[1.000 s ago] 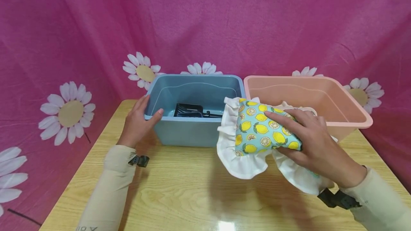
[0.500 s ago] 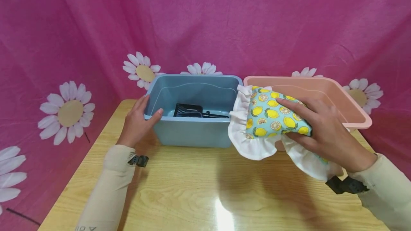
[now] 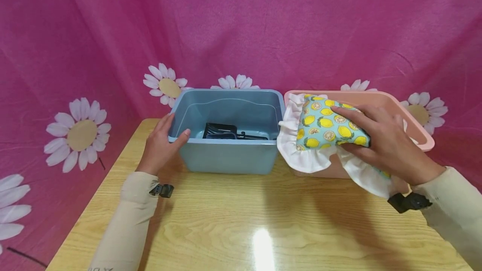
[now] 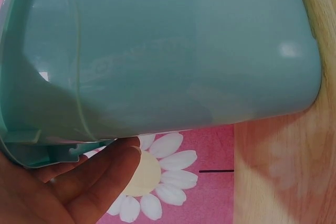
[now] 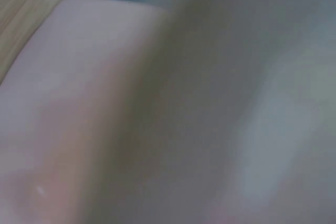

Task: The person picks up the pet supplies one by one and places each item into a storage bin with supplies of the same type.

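In the head view my left hand [image 3: 160, 143] grips the left rim of the blue plastic bin [image 3: 229, 158]; the left wrist view has its fingers [image 4: 102, 179] beneath the rim. My right hand [image 3: 388, 141] holds a folded lemon-print cloth [image 3: 327, 124] with white ruffled edges. The cloth is up over the front of the pink plastic bin [image 3: 410, 126], hiding much of that bin's opening. Inside the blue bin lie black kitchen utensils, one a slotted turner [image 3: 220, 129]. The right wrist view is mostly blocked by a blurred shape.
The two bins stand side by side on a wooden table [image 3: 222, 216]. Behind them hangs a magenta curtain [image 3: 241, 28] with white daisies. A band with a small black device [image 3: 410, 202] sits on each wrist.
My right hand has carried the lemon-print cloth to the right and farther back, from in front of the gap between the bins to over the pink bin. The left hand has kept its place.
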Motion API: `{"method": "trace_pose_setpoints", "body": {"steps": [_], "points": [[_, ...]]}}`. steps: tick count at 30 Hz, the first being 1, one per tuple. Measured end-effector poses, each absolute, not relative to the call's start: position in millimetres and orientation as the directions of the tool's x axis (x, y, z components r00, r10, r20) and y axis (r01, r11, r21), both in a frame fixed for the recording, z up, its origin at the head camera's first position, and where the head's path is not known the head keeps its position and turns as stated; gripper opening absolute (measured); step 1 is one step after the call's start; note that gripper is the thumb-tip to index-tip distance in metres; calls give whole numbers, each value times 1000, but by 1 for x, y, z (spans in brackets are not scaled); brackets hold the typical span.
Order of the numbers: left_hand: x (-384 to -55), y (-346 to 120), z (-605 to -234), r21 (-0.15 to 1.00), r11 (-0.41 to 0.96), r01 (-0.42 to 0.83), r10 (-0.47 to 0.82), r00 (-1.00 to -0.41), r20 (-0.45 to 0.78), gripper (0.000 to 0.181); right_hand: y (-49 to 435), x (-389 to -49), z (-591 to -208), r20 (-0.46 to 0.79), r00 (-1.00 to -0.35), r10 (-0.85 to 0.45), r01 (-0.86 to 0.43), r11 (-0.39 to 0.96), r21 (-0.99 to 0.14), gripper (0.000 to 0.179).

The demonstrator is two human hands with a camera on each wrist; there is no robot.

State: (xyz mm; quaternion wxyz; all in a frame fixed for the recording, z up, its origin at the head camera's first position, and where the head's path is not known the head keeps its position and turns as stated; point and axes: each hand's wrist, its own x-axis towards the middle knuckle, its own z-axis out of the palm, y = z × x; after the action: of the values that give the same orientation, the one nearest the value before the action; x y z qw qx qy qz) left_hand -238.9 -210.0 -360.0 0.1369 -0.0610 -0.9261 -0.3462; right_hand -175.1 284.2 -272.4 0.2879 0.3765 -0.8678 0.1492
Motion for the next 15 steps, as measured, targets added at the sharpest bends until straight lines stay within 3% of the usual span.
{"method": "trace_pose_setpoints", "body": {"steps": [5,15], "points": [[-238,-210,-359,632,752,189,12,-962,274,87,290,-185,-272,594,-568,-571,-709,705,0,90],[-238,-209,-359,626,757,190,9,-960,280,85,297,-200,-267,573,-606,-552,-665,747,17,90]]}}
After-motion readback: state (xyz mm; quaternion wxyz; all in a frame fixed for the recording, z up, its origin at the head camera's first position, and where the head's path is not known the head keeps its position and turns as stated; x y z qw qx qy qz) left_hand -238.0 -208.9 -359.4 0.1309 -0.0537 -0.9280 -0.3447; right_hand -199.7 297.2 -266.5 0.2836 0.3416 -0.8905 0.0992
